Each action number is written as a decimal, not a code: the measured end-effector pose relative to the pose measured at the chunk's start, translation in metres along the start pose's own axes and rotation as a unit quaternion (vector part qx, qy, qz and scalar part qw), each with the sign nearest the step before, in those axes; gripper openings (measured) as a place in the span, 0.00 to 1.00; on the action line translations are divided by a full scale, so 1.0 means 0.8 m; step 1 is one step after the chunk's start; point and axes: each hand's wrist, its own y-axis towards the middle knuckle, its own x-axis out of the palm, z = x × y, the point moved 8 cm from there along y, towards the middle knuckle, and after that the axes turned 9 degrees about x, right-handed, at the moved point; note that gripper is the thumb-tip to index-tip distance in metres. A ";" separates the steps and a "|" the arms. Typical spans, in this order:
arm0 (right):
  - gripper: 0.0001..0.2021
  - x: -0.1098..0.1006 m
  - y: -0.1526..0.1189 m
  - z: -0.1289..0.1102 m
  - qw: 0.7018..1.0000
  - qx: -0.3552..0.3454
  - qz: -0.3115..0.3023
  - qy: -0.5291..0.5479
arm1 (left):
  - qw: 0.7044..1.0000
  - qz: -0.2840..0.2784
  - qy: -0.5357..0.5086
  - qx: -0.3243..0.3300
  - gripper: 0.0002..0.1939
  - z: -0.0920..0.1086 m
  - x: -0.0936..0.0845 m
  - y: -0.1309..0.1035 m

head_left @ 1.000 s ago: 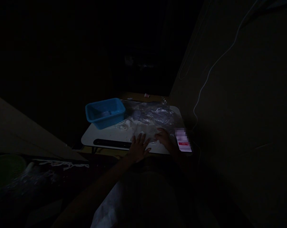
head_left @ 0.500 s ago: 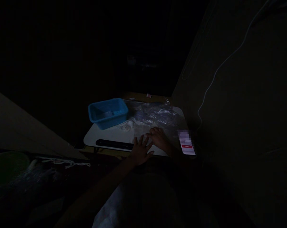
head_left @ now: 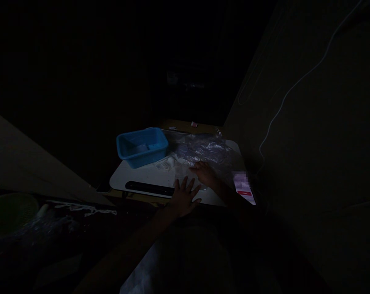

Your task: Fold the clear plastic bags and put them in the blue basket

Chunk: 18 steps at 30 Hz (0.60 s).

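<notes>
- Left hand (head_left: pixel 185 199) splayed on clear plastic (head_left: pixel 181 171), front edge of desk (head_left: pixel 134 174)
- Right hand (head_left: pixel 204 173) half-curled over it, can't tell if gripping
- Phone (head_left: pixel 247 197), right edge: text unreadable

1. The left hand (head_left: pixel 184 201), fingers spread, rests at the near edge of a clear sheet (head_left: pixel 182 170) on a white table (head_left: pixel 120 176).
2. The right hand (head_left: pixel 205 174), fingers bent, is over the same sheet.
3. Crumpled plastic (head_left: pixel 209 150) lies beyond the 2 hands, right of a blue basin (head_left: pixel 146 158).
4. A lit phone (head_left: pixel 241 184) lies near the table's right edge.
</notes>
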 end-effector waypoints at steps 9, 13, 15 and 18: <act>0.20 -0.008 0.019 0.013 0.999 0.043 0.009 -0.008 | 1.000 0.001 -0.006 -0.005 0.27 -0.001 0.002 0.002; 0.17 -0.013 0.008 -0.019 0.999 -0.041 0.006 0.023 | 1.000 -0.013 -0.006 -0.013 0.27 0.006 0.001 0.008; 0.14 -0.012 0.004 -0.035 0.997 -0.075 -0.003 0.030 | 1.000 -0.017 -0.009 -0.014 0.27 0.012 0.000 0.010; 0.12 -0.012 0.006 -0.046 0.996 -0.087 -0.010 0.021 | 1.000 -0.015 -0.014 -0.013 0.28 0.019 -0.001 0.011</act>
